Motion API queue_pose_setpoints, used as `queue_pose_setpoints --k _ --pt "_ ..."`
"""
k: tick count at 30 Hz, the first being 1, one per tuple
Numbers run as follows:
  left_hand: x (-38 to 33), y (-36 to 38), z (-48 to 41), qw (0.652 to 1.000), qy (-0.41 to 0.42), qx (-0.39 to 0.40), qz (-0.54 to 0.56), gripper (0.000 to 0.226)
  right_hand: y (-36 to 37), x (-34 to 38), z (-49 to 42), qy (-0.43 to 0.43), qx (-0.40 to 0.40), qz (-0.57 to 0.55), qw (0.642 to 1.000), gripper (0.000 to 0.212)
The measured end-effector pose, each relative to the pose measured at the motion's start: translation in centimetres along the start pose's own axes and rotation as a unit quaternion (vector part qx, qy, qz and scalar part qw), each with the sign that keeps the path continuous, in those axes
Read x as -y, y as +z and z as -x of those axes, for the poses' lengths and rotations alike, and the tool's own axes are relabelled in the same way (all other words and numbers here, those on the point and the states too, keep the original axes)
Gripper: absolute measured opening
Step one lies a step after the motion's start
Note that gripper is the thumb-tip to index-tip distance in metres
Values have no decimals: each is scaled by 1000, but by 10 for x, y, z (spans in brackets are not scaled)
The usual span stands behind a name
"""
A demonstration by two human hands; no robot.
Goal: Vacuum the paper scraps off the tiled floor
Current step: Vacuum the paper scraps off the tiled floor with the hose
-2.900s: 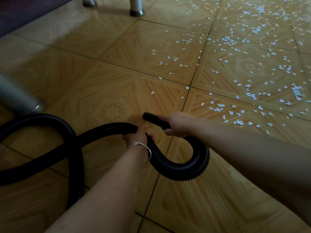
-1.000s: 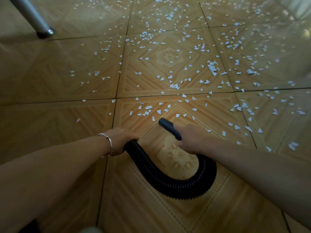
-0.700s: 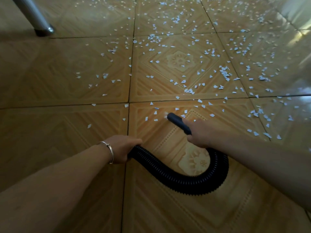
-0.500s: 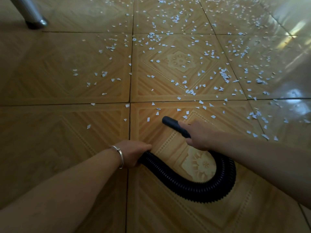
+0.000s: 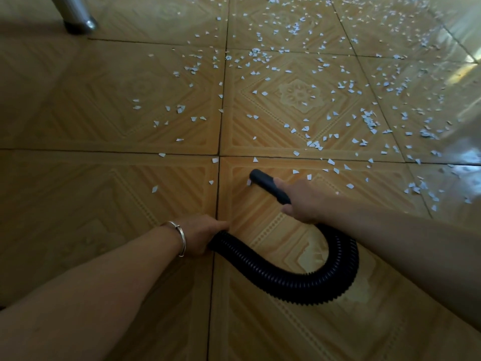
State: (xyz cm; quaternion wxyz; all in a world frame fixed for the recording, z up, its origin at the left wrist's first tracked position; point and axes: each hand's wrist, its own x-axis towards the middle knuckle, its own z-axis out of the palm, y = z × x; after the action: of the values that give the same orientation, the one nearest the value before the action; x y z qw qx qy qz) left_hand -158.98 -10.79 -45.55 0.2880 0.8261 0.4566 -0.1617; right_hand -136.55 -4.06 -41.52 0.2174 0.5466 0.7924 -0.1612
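Bare forearms; thin silver bangle (image 5: 181,237) on left wrist.

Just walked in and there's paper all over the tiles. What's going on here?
A person is vacuuming paper scraps off the tiled floor. The right hand grips the black nozzle, its mouth at one scrap. The left hand holds the ribbed hose, which curves between the hands. Most scraps lie ahead, not yet picked up.

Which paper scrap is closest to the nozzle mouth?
The small white scrap just below-left of the nozzle mouth, all but touching it; every other one lies clearly apart from the mouth.
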Motion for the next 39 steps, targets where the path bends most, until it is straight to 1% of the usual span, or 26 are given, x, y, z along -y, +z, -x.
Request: queue_pose_setpoints --k 4,7,9,10,13,15,19,23,26,28,31,33,35,37,39 --pt "-1 -10 -1 1000 -10 -25 -9 38 -16 -3 -10 10 -17 28 999 60" --pt "-3 -11 -3 999 0 -22 -24 37 -7 3 -1 -27 -2 50 998 61" --pt "-5 -8 -5 1000 5 -17 -24 34 2 2 7 -40 8 27 999 61" --pt "-5 -6 -6 1000 2 -19 -18 32 1 -2 5 -31 10 11 999 59" --pt "3 -7 -6 999 -33 -39 12 27 -17 -16 -16 18 -20 -7 1000 46" --pt "10 -9 -5 997 -53 -54 20 25 -28 -13 -28 27 -29 -1 999 45" --pt "21 -8 1 996 -69 -53 8 31 -30 19 -45 -48 -23 18 998 46" --pt "33 -4 7 995 -79 -62 10 36 -35 32 -57 -75 -41 55 995 55" --pt "36 1 11 996 -71 -57 8 35 -31 44 -54 -115 -16 47 992 55" --pt "37 2 13 996 -69 -62 7 34 -30 47 -54 -123 -22 46 991 58" --pt "41 1 16 994 -78 -78 24 32 -37 45 -67 -94 -38 57 993 62" --pt "43 1 20 994 -70 -79 39 31 -38 49 -66 -109 -35 59 992 60" --pt "41 4 23 996 -55 -64 40 32 -32 50 -51 -132 -18 58 989 58" --pt "37 7 24 997 -40 -45 42 33 -27 47 -35 -155 -6 74 985 60" --pt "36 9 22 997 -30 -44 47 32 -26 45 -29 -160 3 85 983 63"
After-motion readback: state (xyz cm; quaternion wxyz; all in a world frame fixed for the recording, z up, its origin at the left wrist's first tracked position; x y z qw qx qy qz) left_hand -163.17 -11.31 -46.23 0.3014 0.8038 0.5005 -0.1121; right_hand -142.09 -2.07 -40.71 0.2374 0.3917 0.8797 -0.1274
